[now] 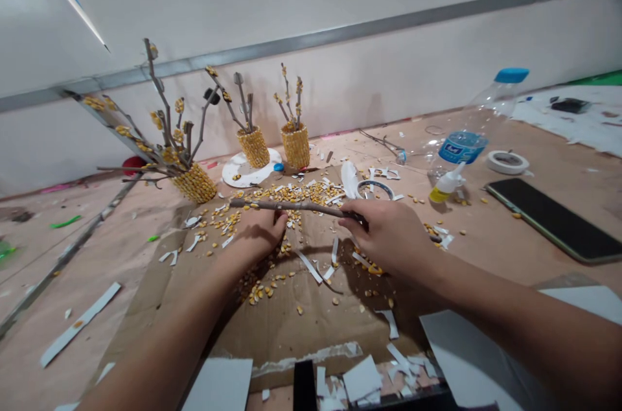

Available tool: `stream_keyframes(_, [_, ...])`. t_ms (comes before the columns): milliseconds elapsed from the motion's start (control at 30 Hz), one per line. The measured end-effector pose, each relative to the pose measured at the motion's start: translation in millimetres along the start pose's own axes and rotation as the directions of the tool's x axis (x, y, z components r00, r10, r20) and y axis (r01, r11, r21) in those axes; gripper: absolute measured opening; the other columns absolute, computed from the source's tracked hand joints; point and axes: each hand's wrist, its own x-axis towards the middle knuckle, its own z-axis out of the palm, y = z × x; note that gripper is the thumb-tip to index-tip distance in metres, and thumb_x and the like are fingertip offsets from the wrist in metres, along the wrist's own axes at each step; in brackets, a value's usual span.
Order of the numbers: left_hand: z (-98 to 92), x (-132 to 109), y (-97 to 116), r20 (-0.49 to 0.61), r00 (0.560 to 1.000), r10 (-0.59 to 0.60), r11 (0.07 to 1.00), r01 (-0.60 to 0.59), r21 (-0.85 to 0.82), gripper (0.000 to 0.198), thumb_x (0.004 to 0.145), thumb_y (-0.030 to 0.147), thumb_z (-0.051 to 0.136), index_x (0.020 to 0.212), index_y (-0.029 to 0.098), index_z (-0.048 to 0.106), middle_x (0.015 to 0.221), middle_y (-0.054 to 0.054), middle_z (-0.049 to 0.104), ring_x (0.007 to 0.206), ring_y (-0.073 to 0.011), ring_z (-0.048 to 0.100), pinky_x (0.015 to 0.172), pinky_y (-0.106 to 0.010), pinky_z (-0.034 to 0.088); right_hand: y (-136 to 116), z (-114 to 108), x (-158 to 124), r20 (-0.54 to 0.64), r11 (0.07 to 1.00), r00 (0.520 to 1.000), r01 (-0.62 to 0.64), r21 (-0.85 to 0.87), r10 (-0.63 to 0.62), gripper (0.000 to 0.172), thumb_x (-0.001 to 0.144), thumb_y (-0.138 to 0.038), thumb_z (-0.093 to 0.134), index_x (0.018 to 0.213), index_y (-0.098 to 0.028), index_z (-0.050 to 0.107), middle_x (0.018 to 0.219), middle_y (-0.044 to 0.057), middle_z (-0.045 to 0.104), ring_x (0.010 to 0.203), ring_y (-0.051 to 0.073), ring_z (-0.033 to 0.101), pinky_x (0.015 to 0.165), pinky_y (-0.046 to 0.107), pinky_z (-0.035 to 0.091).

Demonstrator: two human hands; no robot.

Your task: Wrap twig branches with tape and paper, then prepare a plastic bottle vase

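A bare stick (304, 205), seemingly with a few kernels near its left end, lies roughly level from nine to three o'clock above the cardboard (286, 330). The right hand (389, 233) has thumb and fingers clamped on its three o'clock end; the left hand (262, 229) is just beside its nine o'clock part, and whether those fingers pinch anything I cannot tell. The step in hand looks like working kernels onto the stick; the next move seems to call for a steady right grip and careful left fingertips. Loose kernels (315, 192) spread at twelve o'clock, the nearest kernel-covered cup (195, 183) stands at ten, and the glue bottle (444, 185) leans near three.
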Motion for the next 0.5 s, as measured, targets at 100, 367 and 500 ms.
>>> stream_keyframes(100, [-1.1,-4.3,0.6,-0.032,0.999,0.010,1.000,-0.011,-0.020,0.018,0.097,0.026,0.056,0.096,0.020,0.073,0.110,-0.013,0.077,0.099,-0.0294,0.070,0.090,-0.039,0.053,2.0,0.2,0.9,-0.025,0.999,1.000,-0.017,0.034,0.018,0.011,0.097,-0.026,0.068,0.102,-0.021,0.076,0.093,0.006,0.078,0.081,0.022,0.067,0.068,0.031,0.036])
stream_keyframes(367, [-12.5,-35.6,12.8,-0.085,0.994,0.068,0.986,-0.080,-0.144,0.017,0.098,0.020,0.048,0.089,0.022,0.063,0.077,-0.006,0.074,0.070,-0.0229,0.068,0.063,-0.033,0.048,8.0,-4.1,5.7,-0.104,0.988,0.995,0.012,0.155,0.005,0.014,0.101,-0.020,0.058,0.097,-0.018,0.072,0.094,0.007,0.069,0.084,0.021,0.062,0.074,0.032,0.040])
stream_keyframes(500, [-18.7,-48.1,22.3,-0.155,0.980,0.127,0.965,-0.158,-0.211,0.017,0.094,0.012,0.048,0.093,0.023,0.061,0.075,-0.002,0.075,0.067,-0.0200,0.070,0.062,-0.031,0.050,9.5,-6.8,6.6,-0.116,0.983,0.993,0.014,0.181,0.007,0.014,0.101,-0.019,0.059,0.099,-0.018,0.072,0.093,0.007,0.069,0.086,0.022,0.062,0.076,0.032,0.042])
